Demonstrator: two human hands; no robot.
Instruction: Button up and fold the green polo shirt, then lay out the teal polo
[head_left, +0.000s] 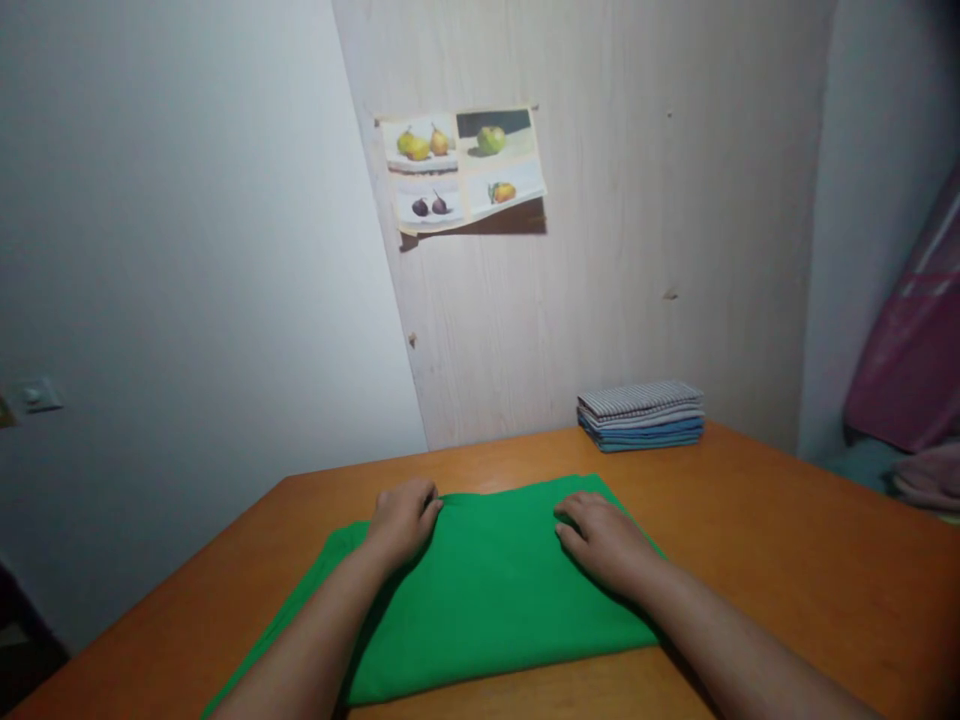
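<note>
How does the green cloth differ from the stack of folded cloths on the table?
The green cloth is plain; the stack has a patterned top, blue below. The green cloth lies broad; the stack, narrower, is piled up. Left hand and right hand touch the green cloth, neither the stack. Both are folded fabric on the table.

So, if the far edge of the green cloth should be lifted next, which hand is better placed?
Probably the left hand: it reaches the far edge of the green cloth, with small creases beside it. The right hand is a little short of that edge.
</note>
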